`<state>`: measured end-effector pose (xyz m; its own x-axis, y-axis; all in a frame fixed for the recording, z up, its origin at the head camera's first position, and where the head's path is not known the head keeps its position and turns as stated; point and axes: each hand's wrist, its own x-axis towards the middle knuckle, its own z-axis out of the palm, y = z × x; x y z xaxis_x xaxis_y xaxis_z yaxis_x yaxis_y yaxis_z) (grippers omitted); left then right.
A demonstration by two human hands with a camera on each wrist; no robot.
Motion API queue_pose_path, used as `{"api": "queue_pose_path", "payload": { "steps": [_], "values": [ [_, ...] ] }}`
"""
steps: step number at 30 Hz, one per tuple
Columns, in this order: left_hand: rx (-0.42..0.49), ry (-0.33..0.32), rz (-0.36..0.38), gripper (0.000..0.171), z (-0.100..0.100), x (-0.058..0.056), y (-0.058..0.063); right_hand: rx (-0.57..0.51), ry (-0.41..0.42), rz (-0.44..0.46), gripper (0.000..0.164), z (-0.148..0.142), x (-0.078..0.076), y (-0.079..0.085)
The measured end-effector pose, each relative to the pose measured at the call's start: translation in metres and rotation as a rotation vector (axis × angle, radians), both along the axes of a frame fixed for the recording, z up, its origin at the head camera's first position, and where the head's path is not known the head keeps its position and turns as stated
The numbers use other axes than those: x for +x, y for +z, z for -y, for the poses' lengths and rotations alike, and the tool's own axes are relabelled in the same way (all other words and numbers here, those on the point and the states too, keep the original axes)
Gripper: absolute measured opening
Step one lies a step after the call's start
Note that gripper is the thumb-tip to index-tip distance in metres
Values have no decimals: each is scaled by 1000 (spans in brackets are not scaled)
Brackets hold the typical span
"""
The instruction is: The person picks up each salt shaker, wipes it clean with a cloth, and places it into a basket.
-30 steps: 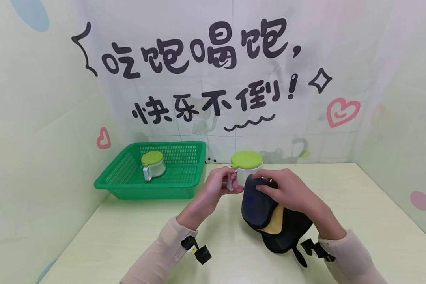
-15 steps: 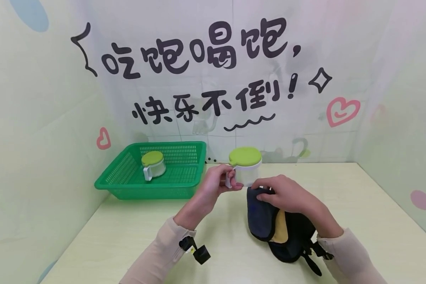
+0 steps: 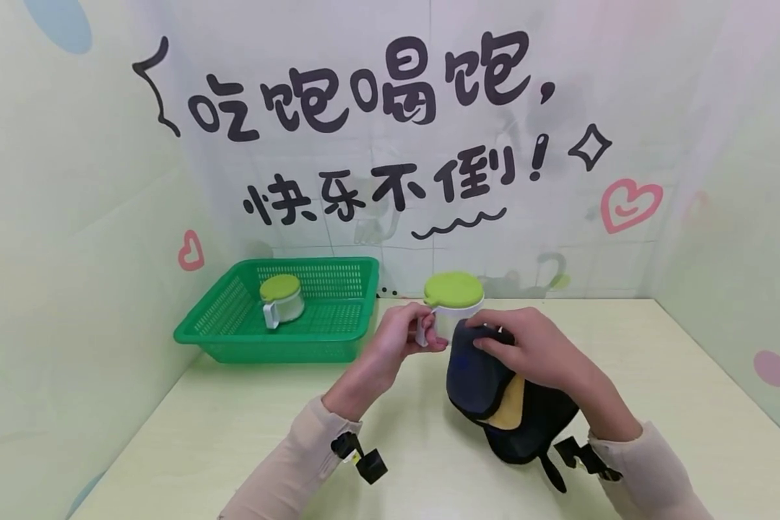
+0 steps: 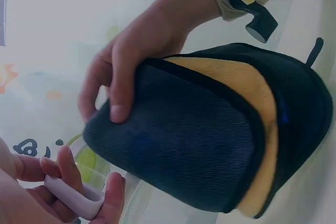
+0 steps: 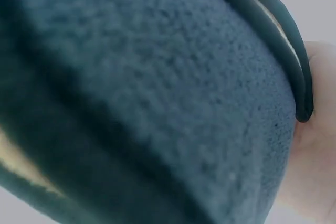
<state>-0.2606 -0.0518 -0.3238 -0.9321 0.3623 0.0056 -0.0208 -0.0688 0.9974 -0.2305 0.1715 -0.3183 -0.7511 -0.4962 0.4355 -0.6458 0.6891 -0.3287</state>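
Note:
My left hand (image 3: 399,334) grips the white handle (image 4: 79,200) of a clear seasoning jar (image 3: 453,290) with a green lid, held upright above the table. A folded cleaning cloth (image 3: 477,372), dark blue with a yellow layer and black edging, hangs from my right hand (image 3: 536,347). In the head view, thumb and fingers pinch its upper end right at the jar's side, and the cloth overlaps the jar's lower part. A black loop dangles from the cloth's lower corner. Up close, the cloth (image 5: 184,93) fills most of the right wrist view and hides the right fingers.
At the back left of the pale table (image 3: 234,448) stands a green plastic basket (image 3: 279,352). Inside it sits a second seasoning jar (image 3: 282,297) with a green lid and white handle. A printed curtain (image 3: 364,159) closes off the back.
Half a second ago the cloth dipped below the jar while the jar rose slightly. Now the right hand and cloth are back up against the jar's side, and the jar is slightly lower.

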Motion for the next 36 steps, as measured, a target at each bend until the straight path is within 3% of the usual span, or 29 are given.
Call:
{"api": "queue_pose_path", "payload": {
  "steps": [5,15,20,28,32,36],
  "values": [
    [4,14,1,31,0,-1,-1,-22,5,-21,23,1,0,2],
    [56,66,-26,27,5,2,4,76,18,149,19,3,-7,-9],
    [56,68,-29,27,5,1,5,66,0,80,20,3,-6,-10],
    [0,38,-17,30,2,-2,3,-46,-38,-69,22,-4,-2,-3],
    [-15,35,-18,30,1,-1,3,-36,-33,-46,22,-6,-2,-1],
    [8,59,-28,29,3,2,6,24,-18,51,22,-4,-4,-4]
  ]
}}
